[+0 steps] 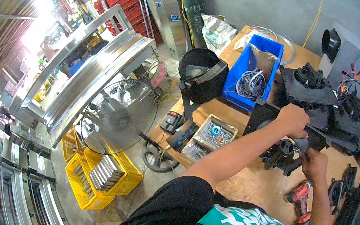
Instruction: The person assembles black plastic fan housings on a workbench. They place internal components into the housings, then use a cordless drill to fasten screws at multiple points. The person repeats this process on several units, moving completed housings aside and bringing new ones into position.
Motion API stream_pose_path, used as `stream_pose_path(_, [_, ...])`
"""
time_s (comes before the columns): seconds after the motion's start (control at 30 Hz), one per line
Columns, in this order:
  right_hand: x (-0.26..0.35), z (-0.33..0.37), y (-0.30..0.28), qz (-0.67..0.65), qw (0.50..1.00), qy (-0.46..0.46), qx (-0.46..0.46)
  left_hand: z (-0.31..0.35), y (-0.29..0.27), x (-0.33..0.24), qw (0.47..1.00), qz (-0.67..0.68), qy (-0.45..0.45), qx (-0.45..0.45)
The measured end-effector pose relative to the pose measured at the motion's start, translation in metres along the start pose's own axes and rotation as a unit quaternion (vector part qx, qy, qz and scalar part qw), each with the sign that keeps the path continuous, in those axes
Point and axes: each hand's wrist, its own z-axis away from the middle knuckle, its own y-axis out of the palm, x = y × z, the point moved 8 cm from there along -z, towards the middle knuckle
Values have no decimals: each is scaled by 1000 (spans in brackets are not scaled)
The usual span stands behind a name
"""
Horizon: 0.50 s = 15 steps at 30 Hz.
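Head view, right of centre: left hand [293, 120] and right hand [315, 164] curl close together at a black unit [285, 147]; what they grip, I can't tell. Red drill [300, 193] lies lower right.

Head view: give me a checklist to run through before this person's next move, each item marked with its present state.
1. Both hands at the work: ok; left hand and right hand meet at a small dark piece.
2. Firm grip on that piece: cannot tell; the fingers hide much of it.
3. Gloves on: not ok; both hands are bare.
4. Red drill set down: ok; it lies on the table beside the right forearm.
5. Clear space around the hands: not ok; black fan units crowd close by.
6. Fastener bin uncovered: ok; metal fasteners show inside.
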Motion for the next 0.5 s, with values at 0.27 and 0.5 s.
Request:
stream_pose_path(0.27, [-10,24,31,-152,975,94,-133,-2,-1,-3,1000,-12,-9,1])
stream_pose_path(0.5, [3,27,25,-144,983,43,-103,7,-2,-9,1000,-30,-2,0])
